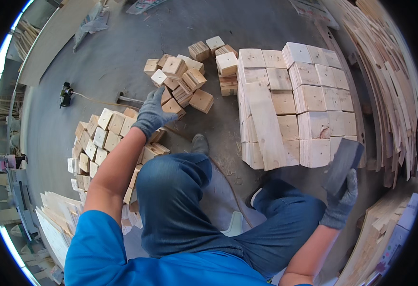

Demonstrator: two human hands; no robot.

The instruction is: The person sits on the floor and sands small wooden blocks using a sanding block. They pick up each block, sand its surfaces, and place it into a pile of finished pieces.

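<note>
My left hand (152, 114), in a grey work glove, reaches to a loose heap of wooden blocks (174, 66). Its fingers are spread and hold nothing; whether the fingertips touch a block (173, 107) I cannot tell. Off to the right, my right hand (343, 200), also gloved, grips the lower end of a dark grey rectangular block (345, 164), held up in front of the stack's near right corner. Neat rows of wooden blocks form that stack (316, 97), each with a small dark spot on its face. A pale board (265, 126) leans along its left side.
Another pile of blocks (101, 131) lies beside my left forearm. A dark air tool (66, 95) with a tan hose sits on the floor (123, 43) at left, near a metal rod-like tool (130, 99). Long wood strips (385, 71) line the right side.
</note>
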